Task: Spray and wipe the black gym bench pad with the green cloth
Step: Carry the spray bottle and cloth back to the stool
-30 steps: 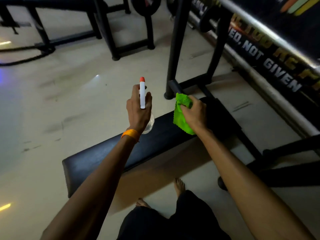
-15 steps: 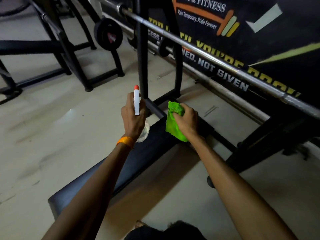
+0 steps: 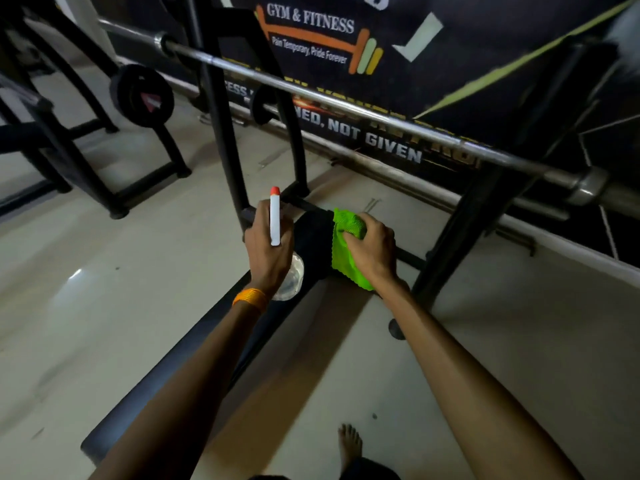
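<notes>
The black gym bench pad [image 3: 311, 237] runs from the lower left up to the rack in the middle of the view. My right hand [image 3: 372, 251] presses the green cloth [image 3: 344, 251] onto the pad's far end, at its right edge. My left hand [image 3: 268, 254] holds a clear spray bottle [image 3: 275, 216] with a white head and red nozzle above the pad's left side, nozzle pointing away from me. An orange band sits on my left wrist. My arms hide much of the pad's middle.
A steel barbell [image 3: 346, 102] rests on black rack uprights [image 3: 221, 116] just beyond the pad. A weight plate [image 3: 142, 95] hangs on another frame at the left. A dark wall banner [image 3: 329, 39] stands behind. My bare foot [image 3: 349, 445] is on the pale floor beside the bench.
My view has tilted up and toward the rack and wall. Both hands have travelled along the pad to its far end, the cloth still under my right hand.
</notes>
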